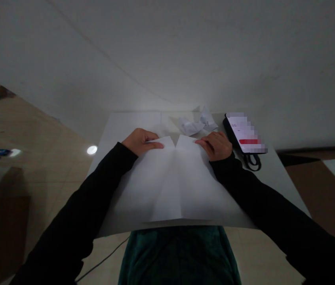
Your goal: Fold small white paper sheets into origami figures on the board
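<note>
A large white sheet of paper (pixel 167 186) lies in front of me, with a crease running down its middle and a V-shaped notch in its far edge. My left hand (pixel 141 141) pinches the far edge left of the notch between thumb and fingers. On the other side, my right hand (pixel 217 145) is closed on the far edge to the right. Just beyond the sheet sit folded white paper pieces (pixel 198 123), touched by neither hand.
The white table (pixel 274 190) stands against a pale wall (pixel 167 55). To the right of my right hand lies a phone (pixel 244 132) with a lit screen and a black strap (pixel 253 161). A cable (pixel 103 261) crosses the tiled floor at the lower left.
</note>
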A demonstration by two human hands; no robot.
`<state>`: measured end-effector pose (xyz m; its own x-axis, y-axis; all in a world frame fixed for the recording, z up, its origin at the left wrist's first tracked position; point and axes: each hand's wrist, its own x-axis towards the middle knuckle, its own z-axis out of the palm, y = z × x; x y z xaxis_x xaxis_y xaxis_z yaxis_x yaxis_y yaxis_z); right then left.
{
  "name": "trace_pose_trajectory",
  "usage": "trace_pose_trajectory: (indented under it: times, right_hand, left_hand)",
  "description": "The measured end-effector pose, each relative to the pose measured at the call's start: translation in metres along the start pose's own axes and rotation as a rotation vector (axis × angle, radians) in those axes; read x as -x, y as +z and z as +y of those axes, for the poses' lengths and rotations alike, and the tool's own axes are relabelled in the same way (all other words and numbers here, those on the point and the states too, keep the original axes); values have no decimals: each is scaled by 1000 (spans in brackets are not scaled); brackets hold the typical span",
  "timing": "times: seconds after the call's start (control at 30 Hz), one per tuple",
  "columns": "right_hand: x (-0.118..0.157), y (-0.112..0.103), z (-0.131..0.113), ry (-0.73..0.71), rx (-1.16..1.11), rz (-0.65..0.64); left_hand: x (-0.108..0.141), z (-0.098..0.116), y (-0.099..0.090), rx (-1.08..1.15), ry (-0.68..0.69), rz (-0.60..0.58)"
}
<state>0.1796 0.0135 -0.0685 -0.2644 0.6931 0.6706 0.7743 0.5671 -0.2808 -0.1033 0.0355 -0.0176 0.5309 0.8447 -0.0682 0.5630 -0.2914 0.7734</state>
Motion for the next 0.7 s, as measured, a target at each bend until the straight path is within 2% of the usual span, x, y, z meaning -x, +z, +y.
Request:
trace_pose_trajectory:
  times: [0.1,0.23,0.47,0.6,0.7]
  right_hand:
    - [1,1,3,44,-6,38]
    - [2,3,6,104,-12,18]
    - [14,-10,8,146,18,-99]
    - [18,-18,10,134,4,-133]
    - [17,-20,10,145,-3,-104]
  left_hand:
    - [3,-3,-1,33,-57,-34]
    - [6,-8,-7,80,-79,-105]
    - [6,-14,-19,-85,-46,49]
    - [5,-19,-21,-100,-72,46]
    - [9,-22,-25,-104,-102,59]
